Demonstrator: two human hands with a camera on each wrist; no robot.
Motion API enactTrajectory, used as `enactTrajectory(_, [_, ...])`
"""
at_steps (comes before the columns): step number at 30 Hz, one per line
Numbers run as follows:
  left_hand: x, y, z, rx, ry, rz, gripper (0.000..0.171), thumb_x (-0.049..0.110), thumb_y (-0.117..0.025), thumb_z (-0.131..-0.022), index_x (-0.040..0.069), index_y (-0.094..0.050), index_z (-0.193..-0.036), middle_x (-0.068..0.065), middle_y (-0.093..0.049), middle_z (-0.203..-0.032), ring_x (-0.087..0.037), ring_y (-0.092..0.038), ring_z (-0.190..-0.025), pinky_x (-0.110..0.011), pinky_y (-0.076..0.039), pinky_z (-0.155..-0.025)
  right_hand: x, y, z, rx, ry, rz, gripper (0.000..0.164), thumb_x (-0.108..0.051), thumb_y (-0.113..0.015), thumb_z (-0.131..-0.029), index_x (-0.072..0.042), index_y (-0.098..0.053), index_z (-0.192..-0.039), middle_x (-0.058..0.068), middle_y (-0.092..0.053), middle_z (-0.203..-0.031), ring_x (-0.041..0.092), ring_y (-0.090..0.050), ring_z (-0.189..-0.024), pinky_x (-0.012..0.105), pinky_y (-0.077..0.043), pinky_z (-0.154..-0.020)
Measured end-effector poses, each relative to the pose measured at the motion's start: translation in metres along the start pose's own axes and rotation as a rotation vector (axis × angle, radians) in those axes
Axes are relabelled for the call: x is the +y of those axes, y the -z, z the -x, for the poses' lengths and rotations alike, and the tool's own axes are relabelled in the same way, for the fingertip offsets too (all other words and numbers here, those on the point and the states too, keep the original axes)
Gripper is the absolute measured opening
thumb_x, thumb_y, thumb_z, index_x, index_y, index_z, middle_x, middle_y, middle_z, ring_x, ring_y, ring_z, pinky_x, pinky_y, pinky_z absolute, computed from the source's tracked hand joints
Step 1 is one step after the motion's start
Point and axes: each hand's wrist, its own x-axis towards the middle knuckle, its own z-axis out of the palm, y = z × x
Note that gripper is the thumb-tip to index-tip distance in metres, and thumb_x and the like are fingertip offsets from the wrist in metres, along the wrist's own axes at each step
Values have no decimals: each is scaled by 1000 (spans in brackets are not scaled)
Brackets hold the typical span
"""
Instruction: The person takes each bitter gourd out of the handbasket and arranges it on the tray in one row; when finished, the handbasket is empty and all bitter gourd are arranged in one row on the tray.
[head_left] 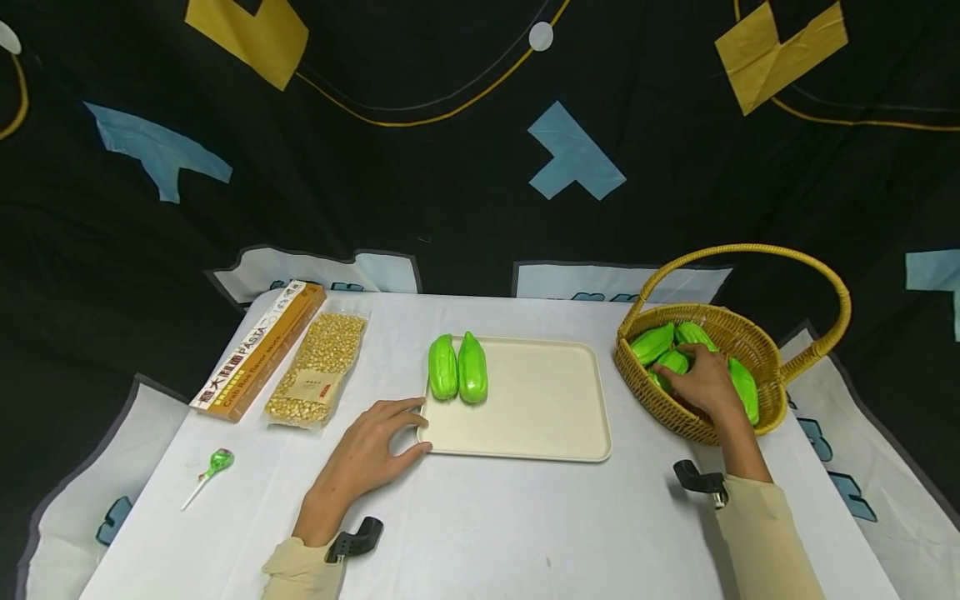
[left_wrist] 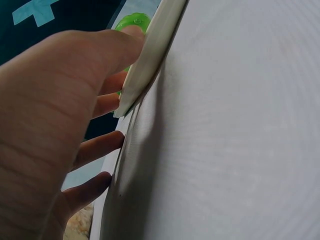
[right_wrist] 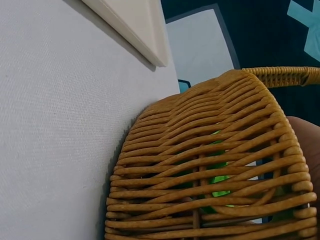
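My left hand (head_left: 372, 447) rests at the near left corner of a cream rectangular tray (head_left: 540, 408), its fingers loosely spread and touching the rim. Two green ridged gourds (head_left: 472, 369) lie side by side at the tray's left end. In the left wrist view, the thumb (left_wrist: 127, 42) lies at the tray's edge. My right hand (head_left: 703, 382) reaches down into a wicker basket (head_left: 626, 371), thumb and fingers around one green gourd (head_left: 672, 362). More green gourds (head_left: 744, 390) lie around it. The right wrist view shows mostly the basket's woven side (right_wrist: 210, 165), which hides the fingers.
On the left lie a long pasta box (head_left: 258, 350), a clear bag of corn kernels (head_left: 318, 367) and a green-wrapped lollipop (head_left: 220, 461). The basket's tall arched handle (head_left: 750, 248) rises above the right hand. A dark patterned cloth (head_left: 420, 192) hangs behind the white table (head_left: 525, 533).
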Motion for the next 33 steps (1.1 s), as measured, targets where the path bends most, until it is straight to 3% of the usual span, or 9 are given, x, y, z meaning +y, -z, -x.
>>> enactTrajectory(13, [1, 1, 1, -14, 13, -4, 33, 40, -88, -90, 21, -79, -115, -4, -67, -148, -27, -64, -130, -52, -54, -109, 3, -3, 6, 20, 25, -19, 78, -31, -72, -99, 14, -39, -154, 45, -35, -155, 62, -27, -148, 77, -25, -122])
enactTrajectory(22, [1, 0, 3, -16, 18, -10, 33, 41, -88, -90, 21, -79, -115, -3, -66, -149, -27, -64, -131, -51, -53, -110, 3, 1, 9, 55, 44, -39, 79, -29, -72, -99, 12, -37, -157, 47, -30, -156, 62, -34, -143, 77, -36, -114])
enactTrajectory(33, [-1, -1, 0, -3, -3, -9, 33, 40, -88, -90, 20, -79, -115, -4, -67, -148, -27, -64, -131, -51, -53, -110, -8, 8, 18, 170, 121, -77, 76, -24, -75, -98, 8, -41, -157, 44, -35, -154, 58, -41, -137, 76, -43, -105])
